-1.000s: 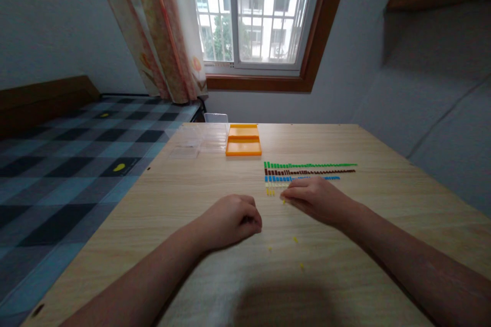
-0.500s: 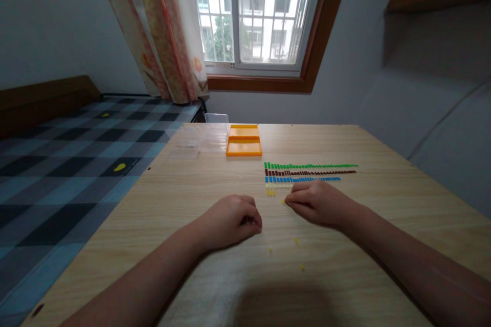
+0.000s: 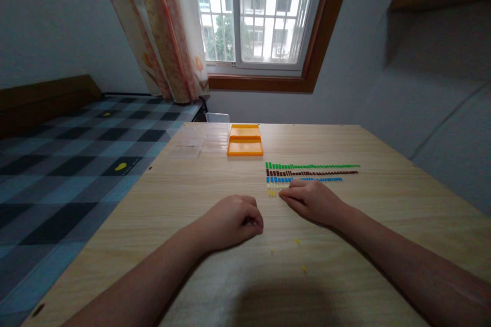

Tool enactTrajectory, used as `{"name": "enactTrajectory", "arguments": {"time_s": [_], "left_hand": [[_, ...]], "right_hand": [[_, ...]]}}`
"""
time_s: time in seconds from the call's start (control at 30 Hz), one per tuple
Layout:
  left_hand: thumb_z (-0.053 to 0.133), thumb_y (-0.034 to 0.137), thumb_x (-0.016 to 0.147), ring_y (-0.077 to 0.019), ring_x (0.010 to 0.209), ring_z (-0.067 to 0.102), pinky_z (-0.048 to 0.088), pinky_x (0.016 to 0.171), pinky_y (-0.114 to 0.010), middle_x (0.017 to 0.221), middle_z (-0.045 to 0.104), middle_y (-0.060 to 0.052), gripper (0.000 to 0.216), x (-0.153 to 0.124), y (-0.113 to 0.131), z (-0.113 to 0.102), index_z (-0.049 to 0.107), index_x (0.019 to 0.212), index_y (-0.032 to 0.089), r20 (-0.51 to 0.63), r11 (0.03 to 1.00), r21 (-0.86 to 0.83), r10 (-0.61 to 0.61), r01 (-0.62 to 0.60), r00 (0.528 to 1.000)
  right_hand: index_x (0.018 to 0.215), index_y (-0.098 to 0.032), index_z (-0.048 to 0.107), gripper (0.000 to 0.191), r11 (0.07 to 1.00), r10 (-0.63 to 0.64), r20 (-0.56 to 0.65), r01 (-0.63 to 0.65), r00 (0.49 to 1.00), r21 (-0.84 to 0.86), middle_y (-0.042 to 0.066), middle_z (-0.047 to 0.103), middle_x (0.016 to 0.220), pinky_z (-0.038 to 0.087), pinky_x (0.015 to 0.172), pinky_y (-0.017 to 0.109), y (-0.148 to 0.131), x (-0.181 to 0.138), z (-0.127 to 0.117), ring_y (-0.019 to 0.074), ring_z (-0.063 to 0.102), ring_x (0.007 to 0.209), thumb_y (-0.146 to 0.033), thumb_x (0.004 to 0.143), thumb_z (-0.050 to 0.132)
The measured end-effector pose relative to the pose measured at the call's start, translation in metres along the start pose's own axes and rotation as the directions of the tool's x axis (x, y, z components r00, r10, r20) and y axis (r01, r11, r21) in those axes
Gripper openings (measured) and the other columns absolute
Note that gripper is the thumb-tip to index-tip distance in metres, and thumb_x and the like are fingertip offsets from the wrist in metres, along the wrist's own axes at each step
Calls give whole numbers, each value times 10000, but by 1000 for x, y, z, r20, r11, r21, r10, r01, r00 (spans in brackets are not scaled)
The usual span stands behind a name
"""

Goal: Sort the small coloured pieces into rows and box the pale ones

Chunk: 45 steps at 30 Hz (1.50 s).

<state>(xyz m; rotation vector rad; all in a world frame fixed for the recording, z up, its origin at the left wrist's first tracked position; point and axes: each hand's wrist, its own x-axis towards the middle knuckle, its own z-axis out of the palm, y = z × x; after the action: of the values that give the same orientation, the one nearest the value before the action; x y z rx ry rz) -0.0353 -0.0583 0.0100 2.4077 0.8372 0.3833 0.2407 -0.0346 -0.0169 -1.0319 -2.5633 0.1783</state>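
My right hand [image 3: 312, 199] is pinched at the end of a short row of small yellow pieces [image 3: 272, 193], its fingertips down at the table. The tiny yellow piece it carries is now mostly hidden by the fingers. Beyond lie rows of green pieces [image 3: 286, 166], brown pieces [image 3: 284, 173] and blue pieces [image 3: 279, 180]. A row of pale pieces [image 3: 273, 186] is partly covered by my right hand. Curled on the table to the left, my left hand [image 3: 233, 220] hides whatever its fingers may hold. Nearer me are a few loose yellow pieces [image 3: 298, 241].
An open orange case [image 3: 245, 154] stands near the table's far edge. Left of it are clear plastic boxes [image 3: 217, 138], one with a raised lid. The wooden table [image 3: 184, 286] borders a bed with a checked cover [image 3: 65, 214] on the left.
My right hand has moved slightly left and away from me, bringing the yellow piece to the end of the yellow row. My left hand has stayed still.
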Motion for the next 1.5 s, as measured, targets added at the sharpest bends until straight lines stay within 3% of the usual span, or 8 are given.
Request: {"name": "enactTrajectory", "arguments": {"time_s": [0.6,0.8,1.07,1.27,1.5], "left_hand": [[665,70,811,-145,746,660,487,703,-241,830,700,-17,168,0,-4,1,773,830,197,-8,1000,3,29,-29,1000],[694,127,835,-148,747,651,482,688,-241,830,687,-22,120,0,-4,-1,786,857,201,-2,1000,-16,20,-20,1000],[685,136,835,-138,723,631,479,677,-243,823,674,-27,102,1,-5,-1,774,851,183,-28,998,-49,32,-33,999],[657,149,863,-129,701,623,472,669,-240,781,666,-25,114,2,-7,-3,748,796,162,-96,990,-137,-26,13,995],[667,153,854,-125,695,614,458,639,-228,794,666,-27,107,1,-8,-6,762,807,164,-69,988,-151,-39,28,997]], "right_hand": [[1027,-193,787,305,999,-9,-55,11,998,36,44,692,849,413,698,216,3,0,6,116,614,753,-280,1046,496],[978,-168,793,253,990,-29,-144,48,989,131,46,675,780,405,649,219,0,-7,-2,106,586,697,-247,1004,555],[927,-163,790,203,876,-216,144,127,966,464,20,656,728,416,599,182,-20,-16,-25,73,564,611,-149,870,595],[852,-159,771,167,887,-210,273,66,939,458,10,650,725,441,619,185,-17,-20,-27,82,584,635,-114,798,620],[851,-174,794,146,887,-246,283,98,927,450,6,654,722,425,606,174,-18,-20,-28,71,575,627,-142,836,652]]}}
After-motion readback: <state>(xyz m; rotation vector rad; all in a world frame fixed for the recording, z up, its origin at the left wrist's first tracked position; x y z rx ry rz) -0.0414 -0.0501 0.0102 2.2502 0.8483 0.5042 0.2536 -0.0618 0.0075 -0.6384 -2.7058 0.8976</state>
